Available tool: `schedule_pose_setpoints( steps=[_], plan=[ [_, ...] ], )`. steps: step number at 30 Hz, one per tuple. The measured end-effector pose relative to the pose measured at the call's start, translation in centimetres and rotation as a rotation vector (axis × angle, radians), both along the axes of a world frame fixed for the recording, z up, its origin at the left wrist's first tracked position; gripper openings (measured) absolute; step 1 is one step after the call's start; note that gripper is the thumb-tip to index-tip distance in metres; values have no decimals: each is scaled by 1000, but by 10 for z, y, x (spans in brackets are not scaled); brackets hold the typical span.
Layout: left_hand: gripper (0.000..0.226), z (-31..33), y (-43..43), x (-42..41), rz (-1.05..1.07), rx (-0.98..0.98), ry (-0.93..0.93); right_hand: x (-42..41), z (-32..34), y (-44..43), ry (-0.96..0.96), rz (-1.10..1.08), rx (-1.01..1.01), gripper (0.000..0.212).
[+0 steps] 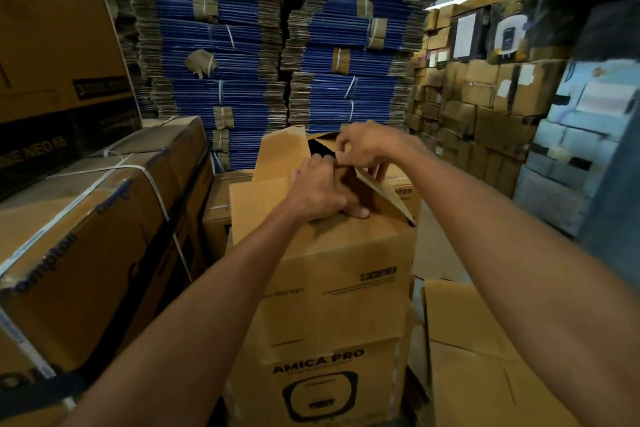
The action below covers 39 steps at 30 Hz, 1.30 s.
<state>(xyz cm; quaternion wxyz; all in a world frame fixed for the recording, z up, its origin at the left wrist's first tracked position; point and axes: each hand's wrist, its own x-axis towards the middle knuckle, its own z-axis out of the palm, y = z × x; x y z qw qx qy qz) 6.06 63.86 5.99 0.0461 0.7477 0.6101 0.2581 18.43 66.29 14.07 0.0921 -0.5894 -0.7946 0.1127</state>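
Before us, centre: one open box (pixel 322 270); our left hand (pixel 322 191) holds its near top flap, and our right hand (pixel 367 149) pinches the flap beyond. Left of it: strapped carton (pixel 86 218). Behind: stacks of flattened cartons (pixel 277 45). Right, further back: wall of stacked boxes (pixel 485 107). Near right, beside the box: flat cardboard sheet (pixel 485 357).

both hands (pixel 341 173) gripping carton (pixel 339 274) flaps, stacked cardboard (pixel 221 45)

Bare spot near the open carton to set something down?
Two: the top of the strapped carton left of the open carton, and the flat cardboard sheet at its right. Crowded: left hand and right hand work the flaps at its mouth.
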Motion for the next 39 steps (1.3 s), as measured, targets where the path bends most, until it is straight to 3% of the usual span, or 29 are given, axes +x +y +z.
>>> schedule_pose_setpoints(
  steps=[4,11,18,21,25,29,33,35,37,39],
  plan=[
    [104,9,-19,-1,33,171,-6,15,8,4,66,15,-49,19],
    [82,15,-60,16,62,463,-7,36,17,16,157,61,-168,29],
    [68,8,-97,26,66,715,179,37,9,25,99,163,-49,21],
    [50,7,-117,36,-95,797,264,32,-5,29,-42,267,-199,22],
    [44,2,-130,37,-26,586,403,21,-21,20,-375,420,-452,26],
    [37,5,-143,37,-71,481,453,36,-33,8,-251,453,-520,59],
    [34,-3,-165,35,-161,319,413,48,-57,-14,-207,458,-431,81],
    [52,-9,-175,29,-217,109,415,52,-76,-27,-95,416,-334,86],
    [69,-17,-175,20,-258,-65,314,58,-98,-40,-13,351,-207,85],
    [66,-29,-155,7,-229,-59,193,59,-117,-50,-59,314,-52,74]
  ],
)
